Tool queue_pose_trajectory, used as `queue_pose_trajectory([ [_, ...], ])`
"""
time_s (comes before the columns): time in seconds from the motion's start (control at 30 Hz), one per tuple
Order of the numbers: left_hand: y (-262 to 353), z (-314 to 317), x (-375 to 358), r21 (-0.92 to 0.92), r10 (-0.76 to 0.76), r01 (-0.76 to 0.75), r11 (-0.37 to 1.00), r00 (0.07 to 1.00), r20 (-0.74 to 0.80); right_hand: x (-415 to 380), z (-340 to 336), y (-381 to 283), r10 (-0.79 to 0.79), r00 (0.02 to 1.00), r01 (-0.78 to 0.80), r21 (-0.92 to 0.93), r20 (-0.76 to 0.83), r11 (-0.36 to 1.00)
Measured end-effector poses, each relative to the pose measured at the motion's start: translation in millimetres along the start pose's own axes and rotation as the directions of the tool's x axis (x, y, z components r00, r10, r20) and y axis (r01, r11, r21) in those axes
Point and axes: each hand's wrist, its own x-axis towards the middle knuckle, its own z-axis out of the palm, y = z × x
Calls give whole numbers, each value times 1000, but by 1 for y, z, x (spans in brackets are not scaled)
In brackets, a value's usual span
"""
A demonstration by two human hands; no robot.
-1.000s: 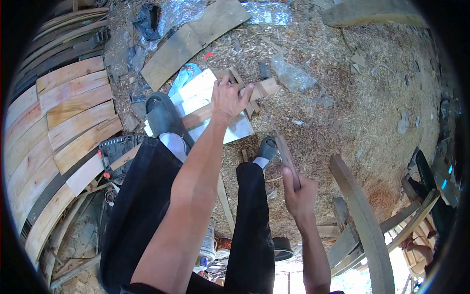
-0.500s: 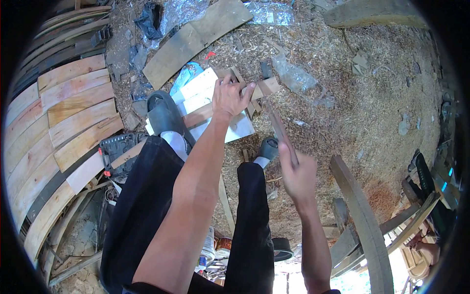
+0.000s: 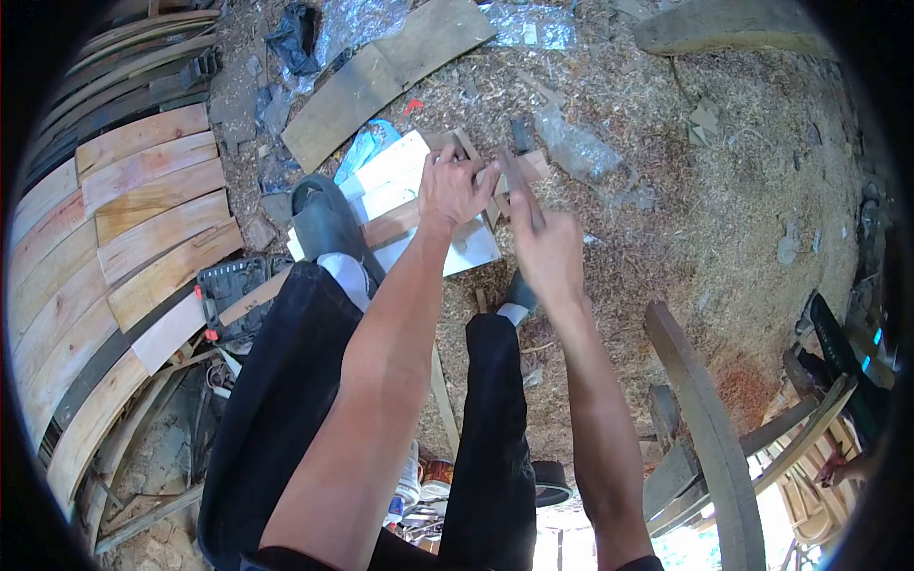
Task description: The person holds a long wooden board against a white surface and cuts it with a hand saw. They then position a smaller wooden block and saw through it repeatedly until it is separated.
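My left hand point(image 3: 452, 195) presses on a long wooden strip point(image 3: 388, 225), its fingers wrapped over the strip and a crossing piece of wood. Under the strip lies a white board point(image 3: 473, 249). My right hand point(image 3: 552, 249) is closed round the near end of a narrow flat tool point(image 3: 523, 193), which looks like a saw. The tool lies across the strip just right of my left hand's fingers; its edge is too small to make out. A dark sandal point(image 3: 324, 224) on my foot stands at the strip's left end.
Wooden planks point(image 3: 157, 228) cover the left side. Near them sits a black tool case point(image 3: 238, 295). A wide board point(image 3: 381, 76) lies beyond the work, with clear plastic point(image 3: 576, 143) to its right. A curved beam point(image 3: 705, 428) rises at the right, and another person's hand point(image 3: 833, 468) shows beyond it.
My right hand has moved forward and left with the tool, which now reaches farther across the strip. My left hand keeps its hold, with only a slight shift in view.
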Motion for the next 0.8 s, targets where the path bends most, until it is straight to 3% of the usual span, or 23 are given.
queue_pose_trajectory([
  [0.1,-1,-1,2,49,-29,25,999,995,96,-70,-34,13,27,999,-26,-40,28,999],
  [0.2,1,-2,1,-3,-38,38,999,999,17,-143,-65,29,178,983,-177,-20,47,984],
  [0.33,1,-3,5,13,-39,38,999,996,80,-136,-51,34,122,992,-123,-98,-21,987],
  [0.4,2,-3,2,-8,-34,35,999,998,46,-102,-32,36,-15,997,17,21,-73,1000],
  [0.53,-2,3,1,62,-15,11,998,998,59,-23,3,22,-88,989,92,29,-115,995],
  [0.63,-1,1,-1,60,14,-15,998,1000,15,-9,5,14,0,998,-1,-10,-70,1000],
  [0.73,2,1,3,57,0,-3,998,999,53,-41,-13,17,-15,998,13,-38,-54,999],
  [0.8,-1,1,1,44,-11,8,999,997,70,-87,-36,20,42,998,-37,124,-39,992],
])
